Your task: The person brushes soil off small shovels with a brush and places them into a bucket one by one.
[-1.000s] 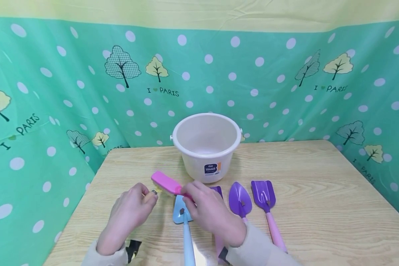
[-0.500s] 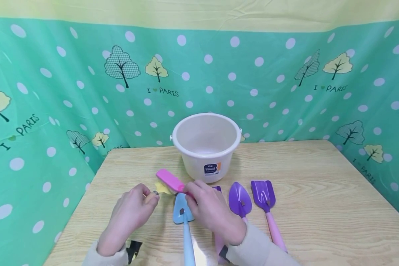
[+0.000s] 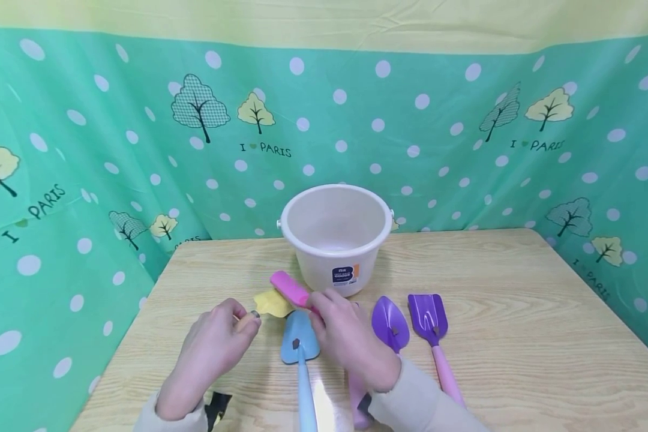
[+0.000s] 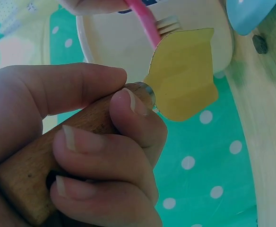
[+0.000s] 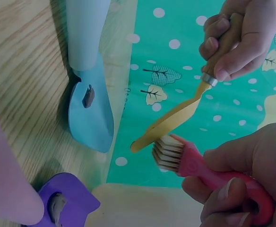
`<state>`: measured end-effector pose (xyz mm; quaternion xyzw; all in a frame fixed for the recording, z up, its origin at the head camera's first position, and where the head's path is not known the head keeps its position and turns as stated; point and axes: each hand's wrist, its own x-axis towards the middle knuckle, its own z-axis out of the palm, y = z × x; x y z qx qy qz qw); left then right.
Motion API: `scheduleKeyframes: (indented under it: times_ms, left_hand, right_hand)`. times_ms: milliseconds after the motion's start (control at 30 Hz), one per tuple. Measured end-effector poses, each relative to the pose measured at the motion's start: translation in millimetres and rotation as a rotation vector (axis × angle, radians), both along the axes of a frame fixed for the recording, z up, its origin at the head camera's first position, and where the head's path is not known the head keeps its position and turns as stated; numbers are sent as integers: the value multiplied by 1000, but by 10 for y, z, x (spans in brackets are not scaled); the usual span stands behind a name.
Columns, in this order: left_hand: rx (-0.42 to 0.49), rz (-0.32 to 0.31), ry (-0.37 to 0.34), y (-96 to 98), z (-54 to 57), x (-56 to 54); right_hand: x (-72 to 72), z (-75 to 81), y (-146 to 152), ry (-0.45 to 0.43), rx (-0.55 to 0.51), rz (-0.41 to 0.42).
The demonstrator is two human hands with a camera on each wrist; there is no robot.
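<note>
My left hand (image 3: 216, 342) grips the wooden handle (image 4: 48, 146) of a small garden trowel with a yellow blade (image 3: 272, 303), raised over the table. The fingers curl round the handle, thumb along its top. My right hand (image 3: 348, 336) holds a pink brush (image 3: 288, 288) by its handle. In the right wrist view the pale bristles (image 5: 167, 152) meet the trowel blade near its tip. Below the blade in the head view lies a light blue trowel (image 3: 299, 342) with a small dark lump on it. The right palm is hidden in the head view.
A white bucket (image 3: 332, 270) stands behind the hands. To the right lie a pointed purple trowel (image 3: 384, 312) and a square purple shovel (image 3: 428, 312). Another tool's pink handle (image 3: 358, 399) shows beneath the right forearm. A green dotted curtain (image 3: 464, 150) hangs behind the table.
The pink brush has moved right along the yellow blade, away from the left hand, uncovering more of the blade. The left hand stays nearly in place.
</note>
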<state>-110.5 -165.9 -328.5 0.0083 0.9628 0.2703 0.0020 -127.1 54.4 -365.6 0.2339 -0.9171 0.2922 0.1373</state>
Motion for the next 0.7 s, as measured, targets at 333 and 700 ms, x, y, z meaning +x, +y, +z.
scheduleKeyframes:
  times_ms: [333,700]
  left_hand:
    - [7,-4,20,2,-3,7]
    - [-22,3,24,17,5,7]
  right_hand:
    - [-9,21,35,-26,-34,-28]
    - [64,95,-11,203,-197,170]
